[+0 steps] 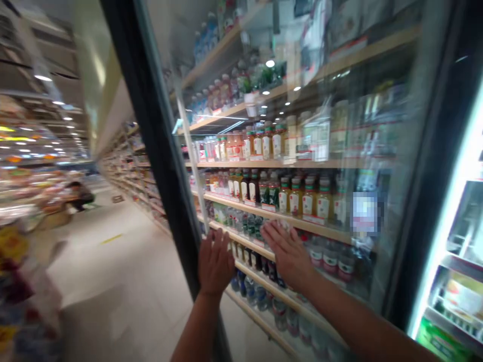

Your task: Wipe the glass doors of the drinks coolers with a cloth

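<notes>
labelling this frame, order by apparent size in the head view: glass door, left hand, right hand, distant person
1. Glass door
2. Left hand and right hand, too alike to rank
3. Distant person

Glass door (287, 166) cut off above, below; bottle labels (296, 202) illegible

I see the left hand (217, 264) flattened, its fingers (218, 241) pointing up, slightly parted, with the left forearm (198, 324) below them. The right hand (292, 254) is flat too, fingers slanting toward the left's, the right forearm (347, 306) trailing down behind them.
</notes>
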Action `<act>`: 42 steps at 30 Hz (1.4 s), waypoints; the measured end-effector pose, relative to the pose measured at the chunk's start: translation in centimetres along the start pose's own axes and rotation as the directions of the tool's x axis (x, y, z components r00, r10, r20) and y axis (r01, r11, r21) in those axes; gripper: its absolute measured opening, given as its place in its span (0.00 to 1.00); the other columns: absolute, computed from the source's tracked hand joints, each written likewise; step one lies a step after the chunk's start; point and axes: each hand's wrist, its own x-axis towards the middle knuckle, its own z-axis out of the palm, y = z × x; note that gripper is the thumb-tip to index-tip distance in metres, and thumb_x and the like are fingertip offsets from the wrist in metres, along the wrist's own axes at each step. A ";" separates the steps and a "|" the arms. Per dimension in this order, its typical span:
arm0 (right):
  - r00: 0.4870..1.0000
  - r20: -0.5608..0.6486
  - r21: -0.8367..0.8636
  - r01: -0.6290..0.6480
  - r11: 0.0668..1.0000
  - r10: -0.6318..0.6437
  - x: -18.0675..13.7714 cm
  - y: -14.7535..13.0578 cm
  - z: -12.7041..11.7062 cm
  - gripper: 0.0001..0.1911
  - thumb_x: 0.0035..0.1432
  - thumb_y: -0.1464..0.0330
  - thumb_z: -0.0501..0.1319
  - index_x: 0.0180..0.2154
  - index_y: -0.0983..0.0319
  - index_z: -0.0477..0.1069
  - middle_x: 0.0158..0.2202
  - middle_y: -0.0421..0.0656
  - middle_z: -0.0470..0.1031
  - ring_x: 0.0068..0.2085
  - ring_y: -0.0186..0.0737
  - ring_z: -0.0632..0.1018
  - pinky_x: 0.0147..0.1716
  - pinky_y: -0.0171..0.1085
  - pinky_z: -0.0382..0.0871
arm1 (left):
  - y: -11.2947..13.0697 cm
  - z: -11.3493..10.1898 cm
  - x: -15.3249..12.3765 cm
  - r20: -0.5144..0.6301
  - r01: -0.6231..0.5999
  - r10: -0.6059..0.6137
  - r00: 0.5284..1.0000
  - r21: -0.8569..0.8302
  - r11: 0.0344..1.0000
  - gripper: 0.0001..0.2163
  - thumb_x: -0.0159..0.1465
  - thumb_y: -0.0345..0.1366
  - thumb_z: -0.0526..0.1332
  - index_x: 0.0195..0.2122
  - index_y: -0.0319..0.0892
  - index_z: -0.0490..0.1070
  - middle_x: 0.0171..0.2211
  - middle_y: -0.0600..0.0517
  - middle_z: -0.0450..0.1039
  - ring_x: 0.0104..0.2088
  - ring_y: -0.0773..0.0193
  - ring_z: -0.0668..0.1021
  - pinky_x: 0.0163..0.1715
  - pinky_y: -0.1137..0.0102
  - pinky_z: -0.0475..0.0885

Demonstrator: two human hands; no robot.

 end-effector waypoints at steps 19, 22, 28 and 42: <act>0.976 0.129 -0.216 -0.143 0.966 0.174 7.5 -5.0 4.2 0.32 0.65 0.70 0.53 0.69 0.55 0.56 0.70 0.41 0.59 0.73 0.43 0.51 0.72 0.48 0.42 | -0.8 3.0 -0.4 -0.027 0.015 -0.022 0.999 -0.250 0.968 0.35 0.62 0.30 0.64 0.70 0.43 0.55 0.67 0.44 0.61 0.71 0.52 0.56 0.71 0.57 0.51; 0.974 0.157 -0.247 -0.123 0.961 0.165 6.2 -5.7 5.4 0.31 0.65 0.68 0.55 0.69 0.55 0.58 0.69 0.43 0.62 0.72 0.45 0.54 0.72 0.48 0.42 | -0.8 3.1 -0.5 -0.006 0.011 -0.014 1.000 -0.292 0.956 0.35 0.62 0.31 0.64 0.70 0.42 0.55 0.67 0.43 0.59 0.72 0.51 0.53 0.72 0.57 0.48; 0.974 0.106 -0.260 -0.166 0.951 0.199 7.2 -5.5 4.1 0.31 0.67 0.71 0.51 0.69 0.58 0.56 0.71 0.44 0.57 0.73 0.43 0.51 0.72 0.48 0.43 | -0.1 2.7 0.0 0.057 0.064 -0.048 0.997 -0.338 0.939 0.35 0.64 0.29 0.62 0.71 0.44 0.52 0.69 0.44 0.57 0.73 0.53 0.47 0.72 0.53 0.45; 0.962 -0.005 -0.254 -0.266 0.930 0.273 7.7 -5.3 3.5 0.36 0.67 0.75 0.47 0.73 0.57 0.42 0.72 0.44 0.54 0.73 0.42 0.51 0.72 0.51 0.46 | 0.7 2.8 0.3 0.043 0.070 -0.059 0.997 -0.327 0.943 0.36 0.65 0.38 0.64 0.71 0.36 0.50 0.70 0.42 0.52 0.73 0.52 0.45 0.72 0.56 0.42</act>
